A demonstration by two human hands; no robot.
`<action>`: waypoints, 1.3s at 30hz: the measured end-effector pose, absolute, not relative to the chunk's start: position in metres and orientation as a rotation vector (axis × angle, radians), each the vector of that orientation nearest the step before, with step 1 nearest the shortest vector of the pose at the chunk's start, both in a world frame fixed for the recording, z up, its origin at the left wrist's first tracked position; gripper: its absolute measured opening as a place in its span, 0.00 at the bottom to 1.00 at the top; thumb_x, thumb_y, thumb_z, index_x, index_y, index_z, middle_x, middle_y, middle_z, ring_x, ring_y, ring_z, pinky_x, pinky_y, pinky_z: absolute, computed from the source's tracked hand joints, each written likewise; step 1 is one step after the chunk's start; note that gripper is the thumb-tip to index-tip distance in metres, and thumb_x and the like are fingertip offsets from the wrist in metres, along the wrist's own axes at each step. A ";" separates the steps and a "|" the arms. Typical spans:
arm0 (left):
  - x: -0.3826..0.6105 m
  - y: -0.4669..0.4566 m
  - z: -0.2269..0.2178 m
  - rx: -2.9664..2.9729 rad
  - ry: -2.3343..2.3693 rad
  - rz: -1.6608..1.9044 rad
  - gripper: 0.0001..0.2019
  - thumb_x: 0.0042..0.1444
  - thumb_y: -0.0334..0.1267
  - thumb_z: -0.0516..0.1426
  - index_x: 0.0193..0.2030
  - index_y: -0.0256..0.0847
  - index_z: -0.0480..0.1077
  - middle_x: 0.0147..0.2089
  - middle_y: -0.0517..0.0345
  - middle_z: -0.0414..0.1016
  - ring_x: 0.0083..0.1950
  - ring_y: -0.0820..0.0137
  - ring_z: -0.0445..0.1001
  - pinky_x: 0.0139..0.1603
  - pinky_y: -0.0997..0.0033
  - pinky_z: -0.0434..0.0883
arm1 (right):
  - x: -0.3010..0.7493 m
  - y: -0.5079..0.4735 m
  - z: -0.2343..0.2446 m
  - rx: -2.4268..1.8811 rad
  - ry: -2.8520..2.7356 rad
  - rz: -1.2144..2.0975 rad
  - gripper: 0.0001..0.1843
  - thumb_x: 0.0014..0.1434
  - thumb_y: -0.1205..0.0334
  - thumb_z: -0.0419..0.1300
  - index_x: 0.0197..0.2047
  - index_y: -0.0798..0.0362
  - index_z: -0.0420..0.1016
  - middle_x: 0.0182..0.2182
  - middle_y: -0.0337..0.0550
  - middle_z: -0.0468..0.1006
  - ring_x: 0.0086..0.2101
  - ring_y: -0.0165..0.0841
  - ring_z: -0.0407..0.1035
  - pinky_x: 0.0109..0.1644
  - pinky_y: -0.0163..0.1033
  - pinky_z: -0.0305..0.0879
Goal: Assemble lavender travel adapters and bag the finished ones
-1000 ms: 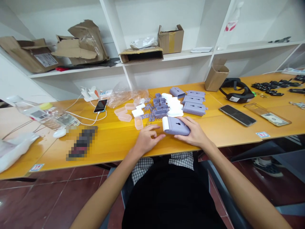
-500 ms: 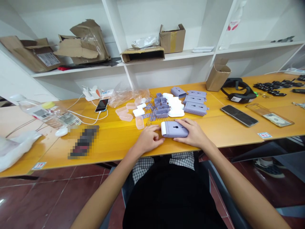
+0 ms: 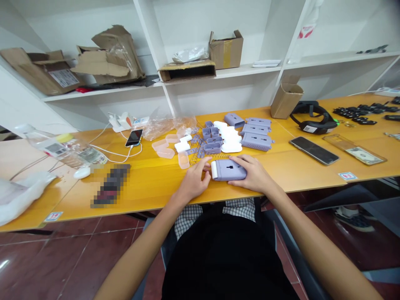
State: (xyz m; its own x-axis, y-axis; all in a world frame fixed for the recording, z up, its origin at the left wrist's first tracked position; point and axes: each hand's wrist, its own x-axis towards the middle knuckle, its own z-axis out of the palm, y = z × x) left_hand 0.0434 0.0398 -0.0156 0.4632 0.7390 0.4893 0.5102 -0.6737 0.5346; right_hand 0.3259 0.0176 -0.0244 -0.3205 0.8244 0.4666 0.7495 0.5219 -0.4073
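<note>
The one head-worn camera looks forward and down from above the person's chest, with a wide, bent-edged field. Nearest, along the bottom of the frame, are the black top [image 3: 225, 262] and the forearms [image 3: 134, 258]. Just beyond, mid-frame, the left hand [image 3: 193, 181] and right hand [image 3: 254, 175] lie on the yellow wooden table [image 3: 150, 187]. White shelving [image 3: 218, 89] fills the upper frame, farther off.

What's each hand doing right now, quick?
Left hand: half open, empty, fingers beside the white end cap of the lilac plastic housing.
Right hand: holding that housing, fingers spread over its top.
</note>
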 end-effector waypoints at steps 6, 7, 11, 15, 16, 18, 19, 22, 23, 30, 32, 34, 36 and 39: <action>0.045 0.037 -0.012 2.433 1.007 0.992 0.21 0.65 0.27 0.56 0.64 0.43 0.69 0.57 0.48 0.81 0.52 0.62 0.84 0.60 0.53 0.80 | 0.326 0.018 -0.025 -1.279 -2.130 0.145 0.48 0.52 0.46 0.78 0.73 0.45 0.71 0.61 0.56 0.78 0.59 0.56 0.74 0.65 0.65 0.70; 0.045 0.037 -0.012 2.431 1.008 0.990 0.20 0.65 0.28 0.56 0.63 0.42 0.70 0.57 0.48 0.81 0.52 0.62 0.84 0.60 0.53 0.81 | 0.326 0.018 -0.025 -1.276 -2.129 0.147 0.48 0.52 0.46 0.78 0.73 0.45 0.71 0.61 0.56 0.78 0.59 0.56 0.74 0.65 0.65 0.70; 0.045 0.037 -0.011 2.429 1.015 0.995 0.23 0.65 0.28 0.57 0.67 0.42 0.68 0.58 0.48 0.81 0.53 0.62 0.83 0.61 0.53 0.80 | 0.326 0.018 -0.025 -1.276 -2.126 0.155 0.47 0.52 0.46 0.78 0.72 0.45 0.72 0.61 0.56 0.77 0.59 0.56 0.74 0.65 0.64 0.70; 0.046 0.039 -0.009 2.455 1.083 0.972 0.08 0.63 0.28 0.57 0.44 0.41 0.76 0.45 0.52 0.83 0.46 0.61 0.83 0.53 0.56 0.80 | 0.326 0.018 -0.024 -1.285 -2.114 0.178 0.47 0.52 0.46 0.78 0.72 0.44 0.72 0.61 0.56 0.78 0.59 0.56 0.74 0.65 0.64 0.70; 0.046 0.040 -0.009 2.465 1.098 0.954 0.07 0.62 0.28 0.57 0.38 0.41 0.75 0.42 0.52 0.82 0.44 0.61 0.82 0.51 0.57 0.79 | 0.326 0.018 -0.023 -1.283 -2.108 0.189 0.47 0.53 0.45 0.78 0.72 0.44 0.72 0.61 0.55 0.78 0.59 0.56 0.74 0.65 0.64 0.70; 0.046 0.040 -0.008 2.481 1.116 0.925 0.07 0.61 0.27 0.57 0.34 0.42 0.74 0.40 0.53 0.81 0.43 0.61 0.81 0.49 0.58 0.79 | 0.326 0.018 -0.023 -1.274 -2.100 0.211 0.47 0.53 0.45 0.77 0.73 0.42 0.71 0.61 0.54 0.78 0.59 0.55 0.74 0.65 0.65 0.70; 0.047 0.040 -0.008 2.485 1.124 0.925 0.07 0.61 0.28 0.57 0.35 0.42 0.74 0.41 0.53 0.81 0.43 0.61 0.81 0.49 0.58 0.78 | 0.326 0.018 -0.023 -1.270 -2.099 0.216 0.47 0.53 0.45 0.77 0.73 0.42 0.71 0.61 0.54 0.78 0.59 0.56 0.74 0.66 0.65 0.70; 0.046 0.041 -0.009 2.452 1.185 1.000 0.06 0.62 0.28 0.57 0.39 0.43 0.74 0.40 0.55 0.82 0.42 0.62 0.81 0.48 0.59 0.78 | 0.326 0.018 -0.024 -1.272 -2.105 0.203 0.47 0.53 0.46 0.77 0.73 0.41 0.71 0.60 0.54 0.78 0.60 0.56 0.73 0.66 0.66 0.69; 0.046 0.041 -0.009 2.435 1.201 1.031 0.06 0.62 0.29 0.57 0.40 0.43 0.74 0.39 0.56 0.82 0.42 0.62 0.81 0.48 0.60 0.78 | 0.326 0.018 -0.024 -1.276 -2.107 0.197 0.47 0.53 0.46 0.77 0.73 0.42 0.71 0.60 0.54 0.78 0.59 0.56 0.73 0.66 0.66 0.69; 0.046 0.039 -0.008 2.405 1.157 1.059 0.05 0.64 0.30 0.57 0.40 0.43 0.72 0.39 0.56 0.81 0.41 0.63 0.81 0.48 0.60 0.78 | 0.325 0.017 -0.022 -1.286 -2.113 0.192 0.47 0.52 0.46 0.78 0.72 0.45 0.72 0.61 0.55 0.78 0.59 0.56 0.73 0.66 0.64 0.69; 0.046 0.038 -0.007 2.402 1.126 1.068 0.04 0.66 0.31 0.56 0.42 0.42 0.72 0.41 0.55 0.82 0.43 0.63 0.82 0.50 0.58 0.79 | 0.326 0.017 -0.023 -1.286 -2.114 0.187 0.47 0.53 0.46 0.78 0.72 0.45 0.71 0.61 0.55 0.78 0.59 0.56 0.73 0.66 0.65 0.69; 0.046 0.036 -0.005 2.406 1.091 1.054 0.07 0.68 0.34 0.56 0.50 0.42 0.73 0.50 0.50 0.82 0.52 0.59 0.82 0.57 0.54 0.79 | 0.326 0.018 -0.024 -1.284 -2.111 0.187 0.47 0.53 0.46 0.77 0.73 0.45 0.71 0.61 0.55 0.77 0.59 0.56 0.73 0.66 0.65 0.69; 0.046 0.034 -0.004 2.415 1.041 0.992 0.18 0.70 0.39 0.58 0.64 0.43 0.68 0.65 0.44 0.77 0.66 0.55 0.77 0.66 0.48 0.76 | 0.326 0.018 -0.025 -1.289 -2.103 0.193 0.47 0.53 0.45 0.77 0.73 0.43 0.70 0.61 0.55 0.77 0.59 0.56 0.73 0.65 0.65 0.70; 0.046 0.031 -0.002 2.399 0.993 0.856 0.35 0.68 0.47 0.63 0.77 0.49 0.55 0.78 0.42 0.63 0.78 0.50 0.65 0.76 0.42 0.67 | 0.326 0.019 -0.026 -1.302 -2.095 0.192 0.48 0.53 0.44 0.77 0.73 0.42 0.70 0.62 0.55 0.76 0.60 0.57 0.73 0.65 0.67 0.69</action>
State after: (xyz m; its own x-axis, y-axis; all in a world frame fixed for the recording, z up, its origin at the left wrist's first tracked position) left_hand 0.0458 0.0309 -0.0020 0.5589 0.7355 0.3829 0.4873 -0.6650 0.5660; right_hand 0.3264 0.0185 -0.0263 -0.2909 0.8434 0.4517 0.7474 0.4950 -0.4430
